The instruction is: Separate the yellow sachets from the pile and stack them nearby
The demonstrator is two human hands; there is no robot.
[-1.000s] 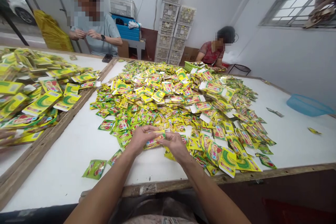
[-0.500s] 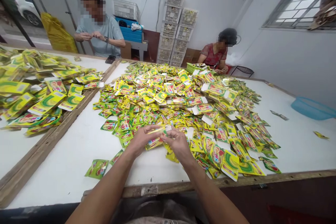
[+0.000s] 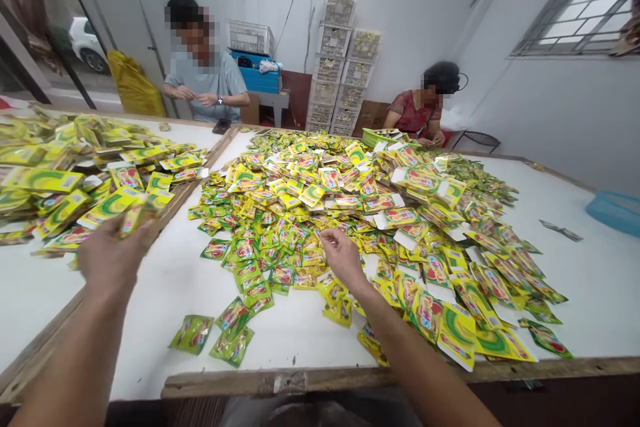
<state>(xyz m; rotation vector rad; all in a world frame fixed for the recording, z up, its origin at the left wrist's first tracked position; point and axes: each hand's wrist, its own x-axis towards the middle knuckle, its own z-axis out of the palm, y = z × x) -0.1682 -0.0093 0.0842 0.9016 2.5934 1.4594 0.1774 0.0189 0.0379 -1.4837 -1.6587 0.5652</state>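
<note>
My left hand (image 3: 111,252) is out to the left, over the near edge of the boxes heaped beyond the wooden divider. It grips a small yellow-green carton (image 3: 139,215), blurred by motion. In the middle, my right hand (image 3: 344,259) is at the front of the main pile, fingers curled together by the yellow sachets (image 3: 314,255). Whether anything is pinched in them is hidden. Green sachets (image 3: 246,273) lie left of that hand, and flat yellow cartons (image 3: 395,217) with white flaps lie beyond and to its right.
A wooden divider (image 3: 53,340) runs between the table halves, with a heap of filled-looking cartons (image 3: 60,180) on the left. Two people sit across the table. A green basket (image 3: 371,138), stacked white crates (image 3: 334,40) and a blue basin (image 3: 613,212) stand farther off.
My left hand has carried the carton from the middle to the left heap. My right hand has let go of it and stays near the sachets. The view has shifted slightly.
</note>
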